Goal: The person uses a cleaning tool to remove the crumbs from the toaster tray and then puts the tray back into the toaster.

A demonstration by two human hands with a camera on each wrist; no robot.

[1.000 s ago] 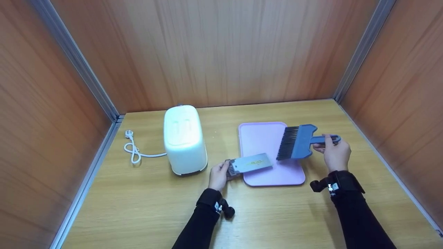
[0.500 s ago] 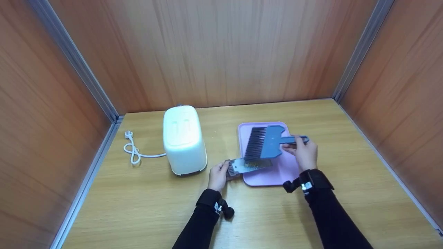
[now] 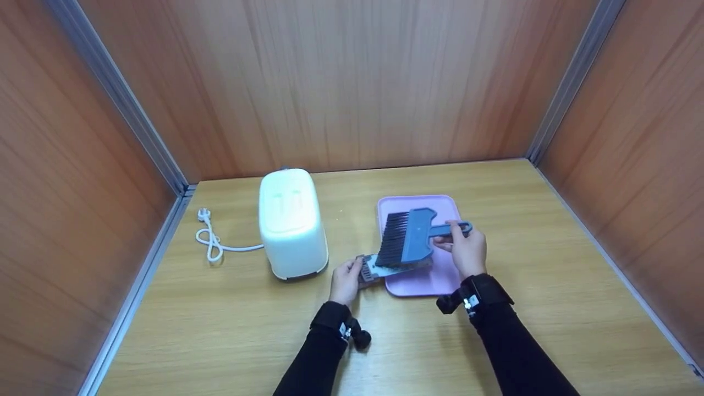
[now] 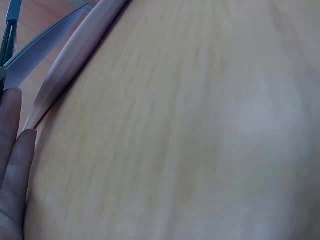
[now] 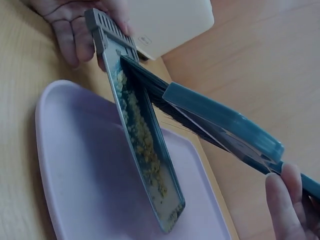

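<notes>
In the head view my left hand (image 3: 345, 283) pinches the grey slotted end of a shallow metal crumb tray (image 3: 379, 268). Yellowish crumbs (image 5: 145, 142) lie along its inside in the right wrist view. The crumb tray slants over a purple plastic tray (image 3: 423, 283). My right hand (image 3: 467, 250) grips the handle of a blue brush (image 3: 419, 236), thumb on top. Its black bristles (image 3: 391, 239) reach down into the crumb tray near the slotted end and hide part of it. The left wrist view catches only fingers (image 4: 15, 170) and the edges of both trays.
Left of the hands stands a white, rounded box-shaped appliance (image 3: 292, 220), probably a toaster. Its white cord and plug (image 3: 212, 236) lie on the wooden table (image 3: 247, 330). Wood-grain panels (image 3: 352, 82) enclose the back and sides.
My right hand has carried the brush leftward from the purple tray's right side, then slightly down, until its bristles overlap the crumb tray. The left hand has stayed nearly still.
</notes>
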